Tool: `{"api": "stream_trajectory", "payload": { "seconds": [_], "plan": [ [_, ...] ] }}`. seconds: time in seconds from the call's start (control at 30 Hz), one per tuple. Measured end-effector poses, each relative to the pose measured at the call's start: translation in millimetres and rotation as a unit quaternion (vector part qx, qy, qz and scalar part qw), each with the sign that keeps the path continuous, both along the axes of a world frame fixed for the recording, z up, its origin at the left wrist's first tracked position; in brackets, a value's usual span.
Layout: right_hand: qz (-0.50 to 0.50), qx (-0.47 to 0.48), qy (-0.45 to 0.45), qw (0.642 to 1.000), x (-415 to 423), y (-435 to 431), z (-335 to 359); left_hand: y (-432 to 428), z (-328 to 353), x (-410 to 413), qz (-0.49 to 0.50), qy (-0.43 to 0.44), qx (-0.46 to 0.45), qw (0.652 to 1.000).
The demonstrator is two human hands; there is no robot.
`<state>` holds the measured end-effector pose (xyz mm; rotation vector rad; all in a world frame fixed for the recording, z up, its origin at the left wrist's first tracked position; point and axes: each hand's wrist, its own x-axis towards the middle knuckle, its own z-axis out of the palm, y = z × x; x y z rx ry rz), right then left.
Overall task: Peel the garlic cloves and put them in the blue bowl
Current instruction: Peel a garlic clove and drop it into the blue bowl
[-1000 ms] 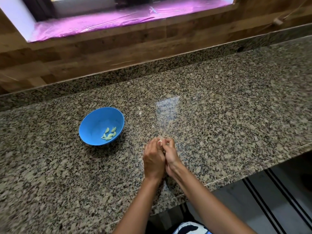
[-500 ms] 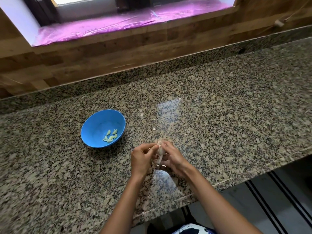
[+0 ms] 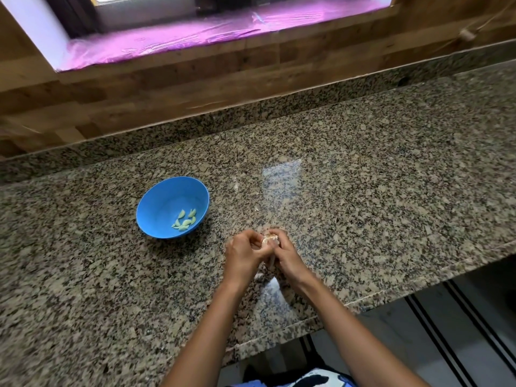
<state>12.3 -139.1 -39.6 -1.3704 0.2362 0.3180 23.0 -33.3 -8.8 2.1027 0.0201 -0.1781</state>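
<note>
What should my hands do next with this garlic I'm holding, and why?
Probably keep pulling the skin away. Your left hand and right hand both pinch the garlic above the counter, and papery skin still shows on it, so it likely isn't ready to join the peeled cloves in the blue bowl to your left.

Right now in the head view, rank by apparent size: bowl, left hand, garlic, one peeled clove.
1. Bowl
2. Left hand, nearer the camera, so real size is unsure
3. Garlic, partly hidden by both hands
4. Peeled clove
</note>
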Motion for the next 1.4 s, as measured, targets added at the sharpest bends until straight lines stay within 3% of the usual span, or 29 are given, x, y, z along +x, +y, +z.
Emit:
{"api": "stream_trajectory", "payload": {
  "seconds": [0.13,0.27,0.47,0.7,0.77,0.83,0.9,0.97,1.13,1.2,1.23,1.3,1.4],
  "plan": [
    [-0.028,0.005,-0.003,1.000,1,1,0,-7,-5,-5,0.038,-0.037,-0.017,0.998],
    [-0.083,0.069,-0.004,0.994,4,1,4,-5,-9,-8,0.089,-0.061,-0.077,0.991],
    [-0.046,0.102,0.068,0.991,5,-8,7,6,-14,-11,0.034,-0.088,0.003,0.996],
    [-0.043,0.092,0.084,0.991,3,-20,-2,10,-12,-8,0.014,-0.037,-0.061,0.997],
    [-0.060,0.045,0.063,0.995,2,-18,-2,10,-14,-7,0.051,-0.029,-0.083,0.995],
    [-0.082,-0.095,0.021,0.992,3,-20,-1,10,-15,-3,0.105,0.023,-0.161,0.981],
    [-0.084,-0.322,-0.032,0.942,5,-28,-5,8,-11,1,0.147,0.106,-0.275,0.944],
    [-0.082,-0.465,-0.072,0.879,9,-39,-10,8,-7,5,0.159,0.170,-0.352,0.906],
    [-0.033,-0.613,-0.075,0.786,16,-58,-18,4,-7,12,0.151,0.214,-0.376,0.889],
    [-0.058,-0.633,-0.130,0.761,15,-55,-13,2,-7,13,0.153,0.217,-0.373,0.889],
    [-0.067,-0.604,-0.167,0.776,14,-49,-8,1,-8,13,0.152,0.219,-0.378,0.887],
    [-0.053,-0.481,-0.185,0.855,12,-34,3,-1,-8,14,0.150,0.220,-0.390,0.882],
    [-0.002,-0.328,-0.096,0.940,11,-25,13,-2,-9,14,0.131,0.203,-0.361,0.900]
  ]
}}
